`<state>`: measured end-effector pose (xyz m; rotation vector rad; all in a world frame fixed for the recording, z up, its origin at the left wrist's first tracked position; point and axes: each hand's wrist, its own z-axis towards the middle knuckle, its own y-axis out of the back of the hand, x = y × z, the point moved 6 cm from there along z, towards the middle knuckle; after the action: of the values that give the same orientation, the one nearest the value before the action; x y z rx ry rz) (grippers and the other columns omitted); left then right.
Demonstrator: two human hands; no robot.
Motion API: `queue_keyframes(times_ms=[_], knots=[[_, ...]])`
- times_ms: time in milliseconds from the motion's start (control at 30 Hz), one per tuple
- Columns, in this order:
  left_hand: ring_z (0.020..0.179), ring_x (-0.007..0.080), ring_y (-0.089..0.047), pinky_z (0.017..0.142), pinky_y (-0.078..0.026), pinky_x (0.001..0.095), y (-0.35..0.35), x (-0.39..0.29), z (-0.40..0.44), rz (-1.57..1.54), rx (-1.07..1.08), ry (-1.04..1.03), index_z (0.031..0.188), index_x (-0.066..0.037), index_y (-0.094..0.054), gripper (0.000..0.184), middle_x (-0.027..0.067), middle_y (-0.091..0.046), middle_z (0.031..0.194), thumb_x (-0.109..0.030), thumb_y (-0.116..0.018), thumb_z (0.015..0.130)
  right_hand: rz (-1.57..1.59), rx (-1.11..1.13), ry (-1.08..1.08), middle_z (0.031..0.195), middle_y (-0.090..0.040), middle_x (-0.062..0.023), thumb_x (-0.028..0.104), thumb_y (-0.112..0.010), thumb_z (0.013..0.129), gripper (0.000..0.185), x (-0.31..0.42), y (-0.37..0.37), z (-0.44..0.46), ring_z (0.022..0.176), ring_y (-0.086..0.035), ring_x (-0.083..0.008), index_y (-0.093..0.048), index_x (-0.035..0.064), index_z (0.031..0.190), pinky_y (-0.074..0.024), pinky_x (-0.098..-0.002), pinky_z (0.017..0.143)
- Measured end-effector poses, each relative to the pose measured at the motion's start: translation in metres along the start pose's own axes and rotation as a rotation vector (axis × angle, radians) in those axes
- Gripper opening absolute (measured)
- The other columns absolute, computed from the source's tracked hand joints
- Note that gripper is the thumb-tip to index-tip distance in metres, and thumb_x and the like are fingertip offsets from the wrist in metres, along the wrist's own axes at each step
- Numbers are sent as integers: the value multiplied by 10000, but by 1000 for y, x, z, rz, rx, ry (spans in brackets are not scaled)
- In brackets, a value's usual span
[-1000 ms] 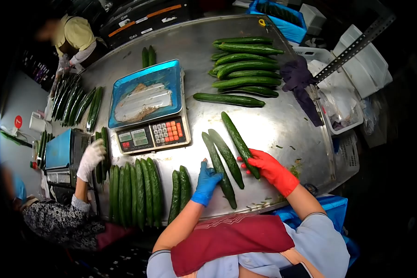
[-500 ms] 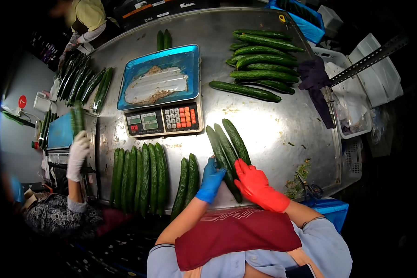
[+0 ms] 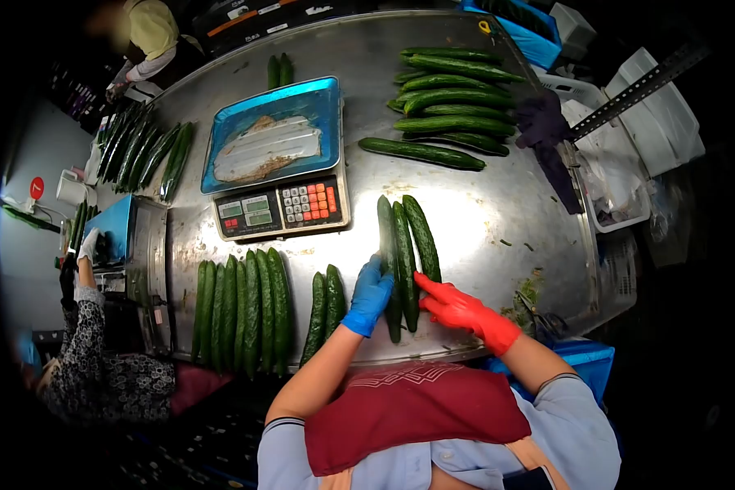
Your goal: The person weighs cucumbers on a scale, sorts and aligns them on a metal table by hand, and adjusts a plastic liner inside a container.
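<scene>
Three cucumbers (image 3: 404, 261) lie side by side on the metal table in front of me, pointing away. My left hand (image 3: 371, 298), in a blue glove, rests against the side of the leftmost one with its fingers stretched along it. From the other side, my right hand (image 3: 463, 310) in a red glove reaches toward the rightmost cucumber (image 3: 421, 237). Its fingers are extended, the tips at that cucumber's lower end. Left of my blue glove lies a pair of cucumbers (image 3: 325, 306).
A row of cucumbers (image 3: 245, 310) lies farther left. Behind it stands a scale (image 3: 282, 204) with a blue tray. More cucumbers (image 3: 457, 106) are piled at the back right, near a dark cloth (image 3: 545, 135). A co-worker's gloved hand (image 3: 88, 245) is at the far left.
The three cucumbers have turned more upright and come into closer line. My right hand has shifted slightly right, fingers straighter. The co-worker's hand has moved left and away from the raised cucumber's former spot.
</scene>
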<state>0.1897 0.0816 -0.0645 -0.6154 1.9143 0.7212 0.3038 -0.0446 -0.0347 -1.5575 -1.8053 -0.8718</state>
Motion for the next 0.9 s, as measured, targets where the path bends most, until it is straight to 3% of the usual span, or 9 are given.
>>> queue_keyframes(times_ms=[100, 133, 233, 267, 367, 500, 667, 833, 900], knots=[[1188, 373, -452, 998, -371, 383, -11, -5, -12, 511, -123, -228, 1364, 77, -294, 691, 291, -407, 1322, -250, -600, 838, 167, 94, 2, 1205, -542, -174, 162, -426, 917, 600, 0, 2, -5, 942, -585, -219, -182, 152, 1465, -489, -327, 795], [1157, 437, -424, 931, -422, 432, -18, -11, -18, 664, -148, -197, 1373, 69, -254, 830, 342, -312, 1350, -392, -631, 796, 307, 91, 127, 1201, -550, -161, 132, -415, 922, 561, -3, -1, -2, 906, -604, -206, -228, 115, 1451, -495, -313, 757], [1161, 447, -418, 904, -437, 461, -23, -29, -21, 799, -129, -112, 1390, 60, -213, 903, 344, -287, 1364, -452, -641, 781, 580, 77, 156, 1196, -557, -155, 106, -402, 926, 475, -8, 3, 3, 904, -606, -187, -347, 62, 1396, -494, -294, 744], [1163, 432, -419, 856, -461, 469, -24, -24, -18, 819, -103, -88, 1422, 12, -163, 997, 344, -220, 1393, -497, -676, 736, 579, 16, 111, 1156, -590, -135, 113, -405, 933, 375, -12, 10, 3, 876, -602, -151, -478, 26, 1290, -486, -264, 722], [1167, 410, -416, 828, -471, 455, -33, -46, -23, 1064, -11, 19, 1451, -61, -125, 1061, 345, -139, 1414, -513, -712, 690, 639, -293, 232, 1100, -624, -103, 109, -401, 938, 319, -13, 35, -8, 819, -593, -117, -543, 33, 1213, -476, -243, 690], [1169, 419, -401, 850, -457, 456, -34, -28, -13, 1004, -86, 30, 1460, -110, -128, 1062, 337, -141, 1406, -367, -753, 641, 560, -540, 303, 1031, -650, -83, 112, -382, 947, 297, -34, 61, -5, 764, -587, -100, -572, 29, 1160, -467, -228, 669], [1215, 453, -349, 954, -395, 452, -3, -23, -18, 464, -56, -196, 1446, -80, -182, 973, 319, -209, 1388, -250, -710, 647, 543, -568, 337, 1019, -651, -88, 127, -412, 950, 293, -49, 65, 1, 774, -590, -106, -553, 8, 1178, -470, -232, 666], [1268, 436, -306, 1018, -341, 421, 14, -88, -47, 566, -17, -517, 1421, -40, -235, 940, 289, -241, 1391, -167, -721, 626, 638, -297, 433, 1137, -592, -110, 215, -576, 901, 477, 42, 50, 4, 994, -558, -148, -429, 40, 1319, -455, -299, 852], [1241, 482, -341, 976, -385, 442, 9, -93, -53, 637, 18, -615, 1436, -80, -210, 970, 324, -230, 1390, -164, -719, 614, 768, -190, 467, 1071, -601, -95, 230, -627, 866, 482, 71, 42, 12, 968, -552, -147, -465, 6, 1260, -451, -297, 831]])
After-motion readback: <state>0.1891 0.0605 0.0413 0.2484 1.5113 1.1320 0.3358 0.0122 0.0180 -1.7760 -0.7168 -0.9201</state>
